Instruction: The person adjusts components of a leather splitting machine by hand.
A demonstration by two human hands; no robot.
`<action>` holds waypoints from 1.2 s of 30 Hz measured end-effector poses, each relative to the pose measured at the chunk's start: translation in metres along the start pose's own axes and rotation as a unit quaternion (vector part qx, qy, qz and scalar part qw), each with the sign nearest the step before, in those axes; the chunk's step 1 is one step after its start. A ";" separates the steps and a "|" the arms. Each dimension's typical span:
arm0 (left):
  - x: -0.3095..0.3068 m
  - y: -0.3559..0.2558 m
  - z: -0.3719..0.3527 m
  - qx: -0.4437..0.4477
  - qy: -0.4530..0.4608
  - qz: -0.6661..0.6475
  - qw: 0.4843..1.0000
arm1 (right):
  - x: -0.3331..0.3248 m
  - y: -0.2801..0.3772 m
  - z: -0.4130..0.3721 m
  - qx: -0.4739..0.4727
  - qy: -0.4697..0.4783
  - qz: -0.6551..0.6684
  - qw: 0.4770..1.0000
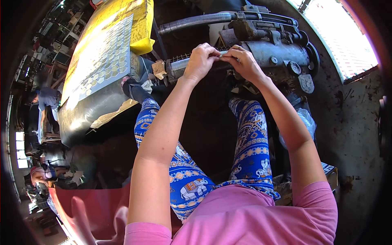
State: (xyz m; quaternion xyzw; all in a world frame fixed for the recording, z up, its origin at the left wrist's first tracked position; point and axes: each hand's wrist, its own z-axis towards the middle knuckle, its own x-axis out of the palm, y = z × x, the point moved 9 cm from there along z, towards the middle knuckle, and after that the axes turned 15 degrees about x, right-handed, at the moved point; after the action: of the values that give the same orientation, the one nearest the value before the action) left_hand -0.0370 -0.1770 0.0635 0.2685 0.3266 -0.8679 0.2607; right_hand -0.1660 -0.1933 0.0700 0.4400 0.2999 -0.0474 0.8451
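Note:
My left hand point(200, 62) and my right hand point(244, 62) are raised close together in front of a worn metal machine point(265, 51). Between their fingertips is a small pale strip-like piece point(223, 53), pinched from both sides. Its exact kind is too small to make out. Both sets of fingers are bent and pressed together. Just behind the left hand runs the machine's shiny horizontal bar point(178, 65), with a row of short spikes or bristles along its top.
To the left, a table carries a yellow sheet point(142, 45) and a sheet with hexagon shapes point(108, 61). Dark red sheet material point(90, 208) lies at lower left. A plastic bag point(306, 119) hangs by my right arm. Another person point(48, 100) bends over at far left.

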 end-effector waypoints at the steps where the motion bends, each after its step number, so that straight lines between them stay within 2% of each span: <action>1: 0.001 0.002 0.000 -0.003 -0.001 -0.013 1.000 | 0.000 0.001 -0.002 0.003 0.006 0.005 1.000; 6: 0.001 0.010 -0.003 -0.030 -0.007 -0.049 0.998 | 0.005 -0.009 0.005 0.029 -0.004 0.007 1.000; 8: 0.000 0.009 -0.003 -0.024 -0.023 -0.037 0.999 | 0.003 -0.009 0.010 0.023 0.006 0.003 1.000; 10: 0.000 0.006 -0.003 -0.023 -0.025 -0.003 0.999 | 0.006 -0.020 0.018 0.065 0.041 0.028 0.997; 14: 0.003 -0.010 0.002 0.063 -0.011 0.044 0.997 | 0.016 -0.035 0.027 0.087 0.131 0.035 0.987; 20: 0.001 -0.007 0.003 0.036 -0.042 0.027 0.998 | 0.010 -0.028 0.025 0.044 0.100 0.047 0.993; 23: 0.000 -0.006 0.002 0.020 -0.048 0.032 0.998 | 0.010 -0.031 0.024 0.084 0.109 0.023 0.990; 26: -0.001 -0.006 0.000 0.016 -0.049 0.029 0.998 | 0.003 -0.025 0.017 0.096 0.070 0.022 0.993; 29: -0.006 -0.003 -0.001 0.012 -0.072 0.038 0.997 | 0.001 -0.008 0.007 0.056 0.018 -0.010 0.998; 32: -0.002 0.000 0.002 0.002 -0.035 -0.005 0.999 | -0.007 -0.004 0.003 0.051 -0.035 0.017 0.998; 36: -0.011 0.000 0.008 -0.005 -0.014 -0.051 0.999 | -0.019 0.011 0.010 0.008 -0.043 0.003 0.999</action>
State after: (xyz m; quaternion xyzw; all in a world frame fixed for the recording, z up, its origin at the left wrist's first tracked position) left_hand -0.0316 -0.1795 0.0762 0.2383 0.3407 -0.8819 0.2222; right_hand -0.1734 -0.1972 0.0929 0.4448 0.2614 -0.0661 0.8541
